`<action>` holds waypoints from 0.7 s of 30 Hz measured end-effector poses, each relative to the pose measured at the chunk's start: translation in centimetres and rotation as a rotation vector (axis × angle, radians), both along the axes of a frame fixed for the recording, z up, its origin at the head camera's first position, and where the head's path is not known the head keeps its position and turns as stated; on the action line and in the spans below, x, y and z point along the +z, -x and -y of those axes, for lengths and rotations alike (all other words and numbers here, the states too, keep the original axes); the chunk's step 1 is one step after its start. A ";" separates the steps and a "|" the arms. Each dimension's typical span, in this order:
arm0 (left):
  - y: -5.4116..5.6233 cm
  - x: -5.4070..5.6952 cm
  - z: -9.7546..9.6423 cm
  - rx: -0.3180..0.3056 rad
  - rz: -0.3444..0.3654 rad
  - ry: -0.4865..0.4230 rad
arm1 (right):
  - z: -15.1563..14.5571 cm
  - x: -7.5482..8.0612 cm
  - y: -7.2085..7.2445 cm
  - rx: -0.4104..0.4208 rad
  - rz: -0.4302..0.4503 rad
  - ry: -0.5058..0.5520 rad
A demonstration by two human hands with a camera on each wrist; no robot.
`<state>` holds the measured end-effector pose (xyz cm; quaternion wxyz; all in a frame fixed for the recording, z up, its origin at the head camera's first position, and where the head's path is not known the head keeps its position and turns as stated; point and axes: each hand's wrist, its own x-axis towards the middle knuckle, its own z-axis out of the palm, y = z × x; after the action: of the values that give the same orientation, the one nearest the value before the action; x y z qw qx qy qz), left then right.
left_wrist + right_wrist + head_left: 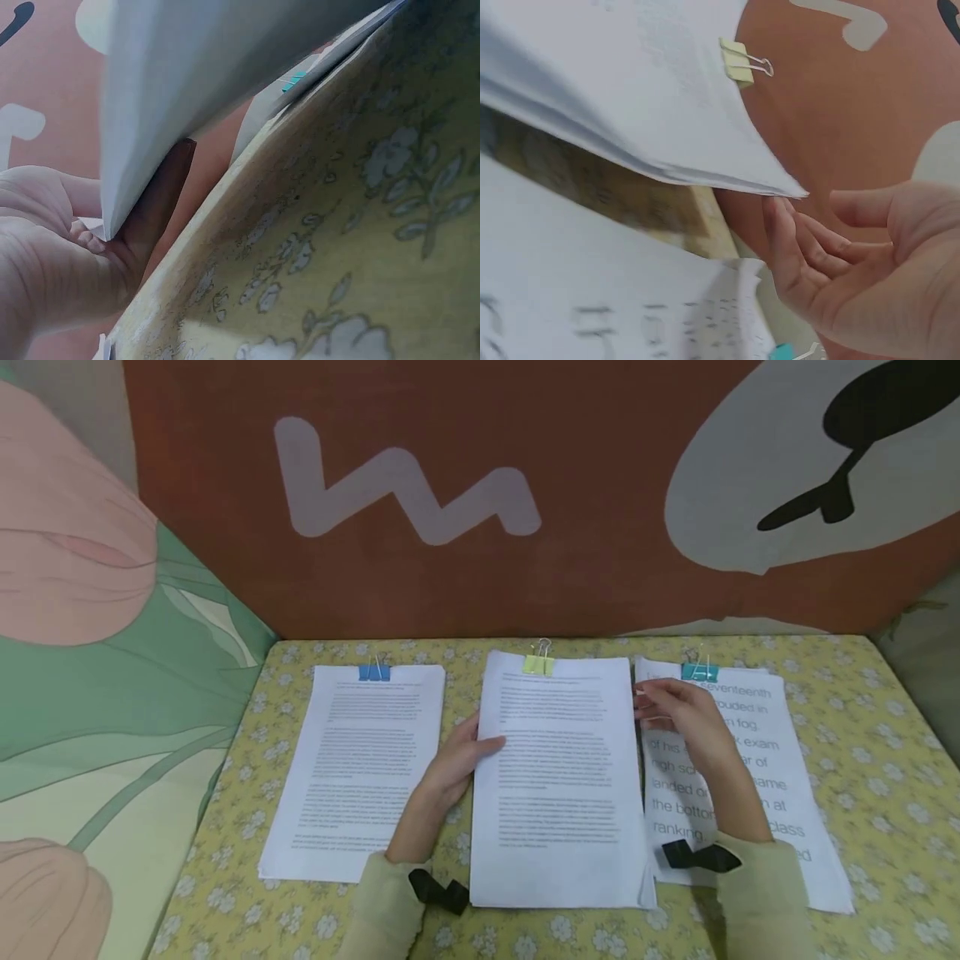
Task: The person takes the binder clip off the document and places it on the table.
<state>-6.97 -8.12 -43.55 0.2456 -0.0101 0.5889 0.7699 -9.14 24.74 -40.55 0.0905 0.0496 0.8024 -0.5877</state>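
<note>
The middle paper stack [558, 877], printed with small text, has a yellow binder clip [537, 665] on its top edge. My left hand [450, 764] grips its left edge, the thumb on the top sheet and the fingers beneath. In the left wrist view that stack [187, 75] is lifted off the tablecloth at this side. My right hand [693, 718] is at the stack's upper right edge. Its fingertips meet the underside near the corner, and the thumb stands apart from the paper, as the right wrist view shows.
To the left lies another paper stack [360, 760] with a blue binder clip [374, 673]. A large-print stack [813, 877] with a teal binder clip [699, 672] lies on the right, under my right forearm. A flowered yellow tablecloth [225, 860] covers the table; a brown patterned backdrop [450, 593] rises behind.
</note>
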 end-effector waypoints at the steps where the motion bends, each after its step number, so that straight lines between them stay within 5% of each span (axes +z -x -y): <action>1: 0.0 0.0 -0.1 -0.003 -0.003 0.001 | -0.3 0.2 -0.1 -0.018 -0.015 -0.001; 11: 0.1 -0.2 0.0 0.007 -0.005 0.042 | -0.5 1.6 -0.3 -0.066 -0.126 -0.138; 21: 0.1 -0.1 0.1 0.005 -0.005 0.048 | 1.5 3.1 1.4 -0.058 -0.184 -0.088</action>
<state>-7.08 -8.20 -43.69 0.2419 -0.0158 0.6079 0.7561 -10.50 23.24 -37.46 -0.0029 0.0224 0.8305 -0.5565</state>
